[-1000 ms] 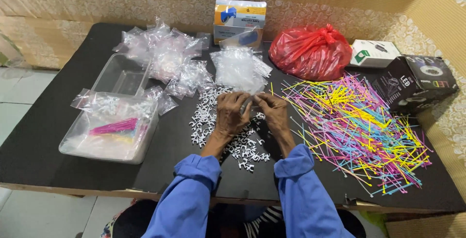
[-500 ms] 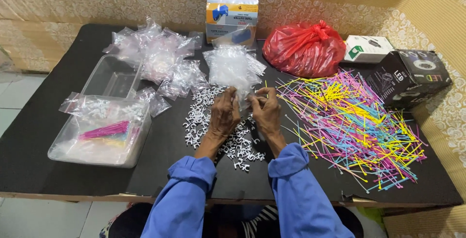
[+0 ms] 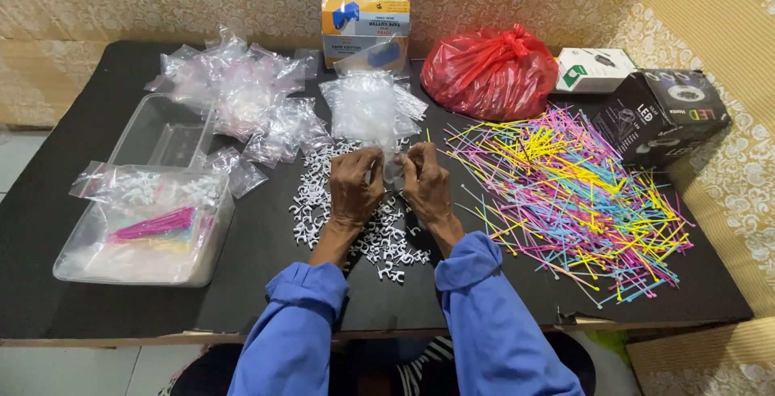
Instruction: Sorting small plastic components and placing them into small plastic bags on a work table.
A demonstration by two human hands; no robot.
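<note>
Unchanged since earlier frame: left hand (image 3: 353, 186) and right hand (image 3: 425, 186) together over white clips (image 3: 379, 238), fingers pinched on small clear bag (image 3: 391, 166). Coloured ties (image 3: 565, 194) right; tub (image 3: 145, 218) left.

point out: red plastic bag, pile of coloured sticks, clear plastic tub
red plastic bag (image 3: 488, 77), head view, middle of its bulging side.
pile of coloured sticks (image 3: 565, 194), head view, dense centre of the heap.
clear plastic tub (image 3: 69, 271), head view, near left rim.

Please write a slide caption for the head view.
Both hands, left and right, pinch a small clear bag over white clips beside colourful sticks.
</note>
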